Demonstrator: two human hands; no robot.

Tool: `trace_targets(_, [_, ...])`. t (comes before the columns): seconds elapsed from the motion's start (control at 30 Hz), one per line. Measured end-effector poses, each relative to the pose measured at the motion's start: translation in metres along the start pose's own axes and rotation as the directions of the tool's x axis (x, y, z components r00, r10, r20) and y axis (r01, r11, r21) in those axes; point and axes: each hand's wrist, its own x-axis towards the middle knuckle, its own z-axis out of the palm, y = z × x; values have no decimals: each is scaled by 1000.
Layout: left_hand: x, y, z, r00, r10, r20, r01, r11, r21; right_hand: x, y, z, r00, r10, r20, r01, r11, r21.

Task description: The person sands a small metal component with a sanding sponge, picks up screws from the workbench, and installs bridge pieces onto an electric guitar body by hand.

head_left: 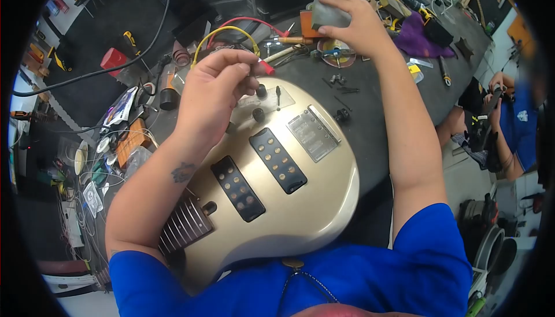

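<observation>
A gold guitar body (312, 190) lies on the dark bench in front of me, with two black pickups (278, 161) and a metal bridge (314, 134). My left hand (222, 89) is raised over its upper left part, near the black knobs (258, 115), with the fingers curled together; what they hold, if anything, is too small to make out. A red clip (266, 67) is beside those fingertips. My right hand (352, 25) reaches to the back of the bench, thumb and fingers around a grey block (330, 15) beside an orange box (308, 24).
Small screws (337, 79) and a purple cloth (419, 36) lie right of the guitar. Red and yellow cables (226, 28) loop behind it. Tools and wires crowd the left side. Another person (509, 126) sits at the far right.
</observation>
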Motion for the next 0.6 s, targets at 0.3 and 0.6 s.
trace_targets(0.3, [-18, -11, 22, 993, 74, 87, -105, 896, 432, -11, 25, -30, 847, 507, 160, -469, 854, -227])
trace_targets(0.6, [-18, -25, 18, 843, 337, 420, -538, 510, 671, -9, 8, -46, 847, 531, -14, -465, 728, -503])
